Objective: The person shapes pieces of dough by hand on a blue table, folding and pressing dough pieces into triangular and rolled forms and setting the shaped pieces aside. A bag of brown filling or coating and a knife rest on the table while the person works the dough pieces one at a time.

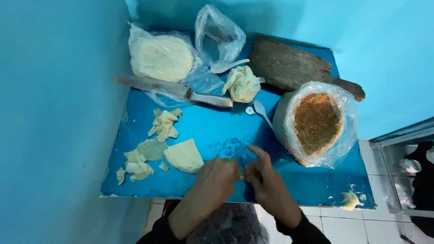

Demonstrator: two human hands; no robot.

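My left hand and my right hand meet fingertip to fingertip at the front edge of a blue table. Between them they pinch a small pale rolled piece, mostly hidden by the fingers. Just left of my left hand lies a stack of triangular pale wrapper sheets. Torn wrapper scraps and more pale scraps lie further left. A clear plastic bag of brown crumbly filling stands open to the right of my hands.
A large knife lies across the back. Behind it sit a bag of round pale sheets, an empty clear bag, a crumpled wrapper lump, two white plastic spoons, and a worn wooden board. Blue walls close in on the left and behind.
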